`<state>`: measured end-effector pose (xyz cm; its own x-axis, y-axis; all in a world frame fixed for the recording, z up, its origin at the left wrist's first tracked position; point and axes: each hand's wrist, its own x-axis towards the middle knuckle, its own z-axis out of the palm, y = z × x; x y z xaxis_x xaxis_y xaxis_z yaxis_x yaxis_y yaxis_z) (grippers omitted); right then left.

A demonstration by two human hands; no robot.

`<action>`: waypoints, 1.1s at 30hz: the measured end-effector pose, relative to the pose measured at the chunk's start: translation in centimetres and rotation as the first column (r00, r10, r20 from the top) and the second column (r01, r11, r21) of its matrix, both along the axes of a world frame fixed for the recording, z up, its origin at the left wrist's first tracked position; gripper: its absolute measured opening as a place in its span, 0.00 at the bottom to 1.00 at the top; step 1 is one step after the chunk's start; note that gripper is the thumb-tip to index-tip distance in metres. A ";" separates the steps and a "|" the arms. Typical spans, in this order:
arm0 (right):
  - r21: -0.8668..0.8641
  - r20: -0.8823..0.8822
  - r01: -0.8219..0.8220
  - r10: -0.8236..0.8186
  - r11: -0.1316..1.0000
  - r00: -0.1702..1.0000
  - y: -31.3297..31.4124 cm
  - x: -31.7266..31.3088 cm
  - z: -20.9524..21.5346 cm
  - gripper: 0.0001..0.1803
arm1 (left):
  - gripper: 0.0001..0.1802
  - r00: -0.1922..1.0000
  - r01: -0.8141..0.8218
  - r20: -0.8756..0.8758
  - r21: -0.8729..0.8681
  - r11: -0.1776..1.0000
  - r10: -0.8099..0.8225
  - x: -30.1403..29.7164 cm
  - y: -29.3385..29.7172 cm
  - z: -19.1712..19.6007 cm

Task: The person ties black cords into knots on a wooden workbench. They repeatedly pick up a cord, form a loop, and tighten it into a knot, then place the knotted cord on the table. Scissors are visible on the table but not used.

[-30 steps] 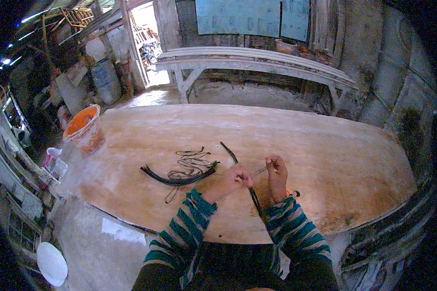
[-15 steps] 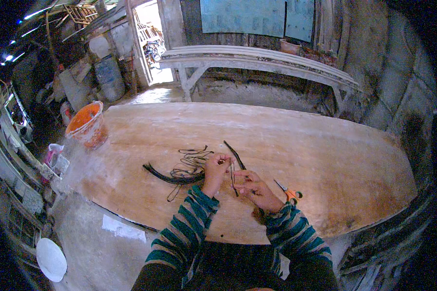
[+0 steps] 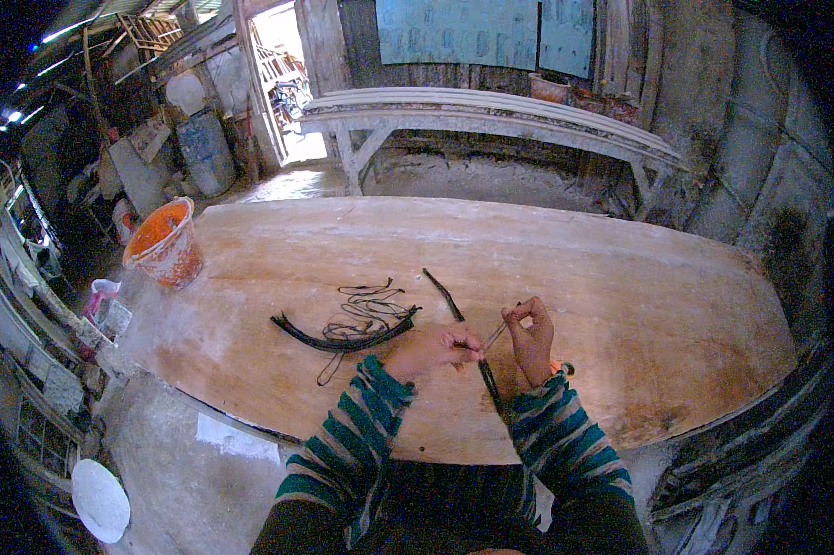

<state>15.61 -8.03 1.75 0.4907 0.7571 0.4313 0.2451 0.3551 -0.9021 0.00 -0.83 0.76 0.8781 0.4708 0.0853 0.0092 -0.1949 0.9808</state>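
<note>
My left hand (image 3: 446,351) is closed in a pinch on one end of a thin dark cord (image 3: 494,335), above the wooden tabletop. The cord runs up to my right hand (image 3: 531,339), whose thumb and fingers pinch its other end. Beneath the hands, a long black strand bundle (image 3: 443,291) lies on the board, partly covered by my left hand. Left of that hand rest a curved bundle of black strands (image 3: 343,344) and a loosely looped thin cord (image 3: 370,310). Only the orange handle of the scissors (image 3: 567,368) shows beside my right wrist.
The wide wooden table (image 3: 639,305) has a curved edge near my body. An orange bucket (image 3: 172,254) with whitish smears stands at its far left. Behind the table is a long whitish bench (image 3: 491,113). A white round lid-like disc (image 3: 100,500) lies low at the left.
My right hand has moved up and turned, its fingers now pinching the cord. My left hand has moved right and down, uncovering more of the curved bundle. The scissors are now mostly hidden.
</note>
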 end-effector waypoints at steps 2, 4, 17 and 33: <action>0.007 0.028 0.036 -0.036 0.999 0.999 0.4 0.5 -0.4 0.06 | 0.04 0.996 0.086 -0.009 -0.036 0.996 -0.086 0.4 -1.0 0.4; 0.060 0.037 0.045 -0.047 0.997 0.998 1.2 0.5 -1.4 0.05 | 0.04 0.989 0.121 0.100 -0.086 0.989 -0.112 0.8 -1.2 -1.0; 0.104 0.283 0.073 -0.100 0.992 0.954 0.6 1.7 -1.4 0.03 | 0.08 0.872 -0.490 0.035 0.071 0.869 0.488 -0.4 0.8 0.7; -0.053 0.703 -0.490 0.381 0.870 0.601 -0.2 -1.6 -1.9 0.09 | 0.03 0.629 -0.777 0.296 0.207 0.594 0.719 0.2 2.2 -2.4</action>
